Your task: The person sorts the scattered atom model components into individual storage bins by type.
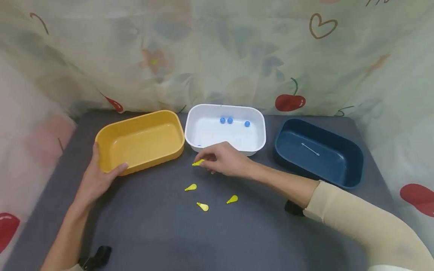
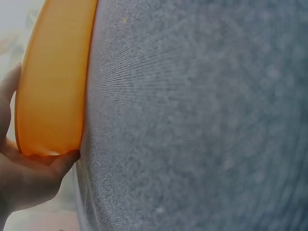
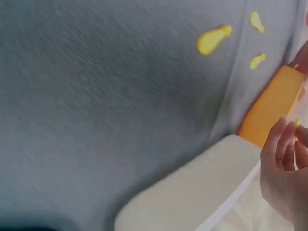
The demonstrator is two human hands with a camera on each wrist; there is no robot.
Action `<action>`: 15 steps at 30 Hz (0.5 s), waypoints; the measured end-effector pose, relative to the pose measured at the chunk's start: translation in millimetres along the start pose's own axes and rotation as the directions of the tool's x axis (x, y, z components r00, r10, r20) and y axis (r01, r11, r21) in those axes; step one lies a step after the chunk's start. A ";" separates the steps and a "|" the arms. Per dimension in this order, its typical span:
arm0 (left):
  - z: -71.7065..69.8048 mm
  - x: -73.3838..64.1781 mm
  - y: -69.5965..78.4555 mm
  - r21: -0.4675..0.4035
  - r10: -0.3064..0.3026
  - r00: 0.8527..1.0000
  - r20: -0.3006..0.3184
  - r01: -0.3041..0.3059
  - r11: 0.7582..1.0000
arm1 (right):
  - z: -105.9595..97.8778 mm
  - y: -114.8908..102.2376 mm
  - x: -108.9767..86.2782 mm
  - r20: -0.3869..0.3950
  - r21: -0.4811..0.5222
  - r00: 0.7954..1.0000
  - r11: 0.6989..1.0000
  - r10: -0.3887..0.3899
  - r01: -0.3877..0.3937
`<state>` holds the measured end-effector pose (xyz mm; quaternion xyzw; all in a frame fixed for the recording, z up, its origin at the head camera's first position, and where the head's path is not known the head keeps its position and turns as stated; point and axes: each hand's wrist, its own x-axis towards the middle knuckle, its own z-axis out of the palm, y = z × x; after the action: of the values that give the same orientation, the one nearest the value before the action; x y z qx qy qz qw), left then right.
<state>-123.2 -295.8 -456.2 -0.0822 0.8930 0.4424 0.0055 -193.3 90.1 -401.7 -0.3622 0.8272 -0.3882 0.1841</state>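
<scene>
At the left of the head view, the left hand [image 1: 100, 177] grips the near left corner of the yellow tray [image 1: 142, 146], thumb over the near rim; a light, steady hold there should stop it sliding without tipping it. Near the centre, just in front of the white tray [image 1: 217, 137], the right hand [image 1: 225, 160] pinches a small yellow piece [image 1: 198, 162], its narrow end pointing left. Since the piece looks flat and slim, a fingertip pinch is probably best, with the wrist raised enough to clear the white rim. Below centre, three loose pieces [image 1: 202, 206] lie apart on the dark surface [image 1: 162, 226]; lifting one at a time by its rounded end seems surest. At the right, the navy tray [image 1: 305, 165] holds a thin pale rod [image 1: 310, 149].

As for what is unclear, the left hand's other fingers are mostly behind the yellow tray. The right hand covers part of its piece and part of the white tray's near wall; besides three blue balls [image 1: 230, 120], a blue sliver shows at that tray's lower left, too little to identify. The right forearm overlaps the navy tray's near edge.
</scene>
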 end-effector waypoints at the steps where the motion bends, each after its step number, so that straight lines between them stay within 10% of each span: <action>1: 0.3 0.4 0.1 -0.016 0.000 1.000 0.000 0.000 1.000 | -2.1 -2.2 3.1 -0.004 -0.003 1.000 1.000 -0.010 0.010; 15: 3.3 -0.3 4.7 -0.062 -0.062 0.998 -0.015 0.061 0.996 | -9.8 -26.4 54.9 -0.016 -0.042 0.999 0.999 -0.033 0.032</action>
<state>-123.8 -290.3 -454.4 -0.1134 0.8761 0.4686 0.0092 -223.8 42.8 -376.3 -0.3760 0.8306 -0.3769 0.1635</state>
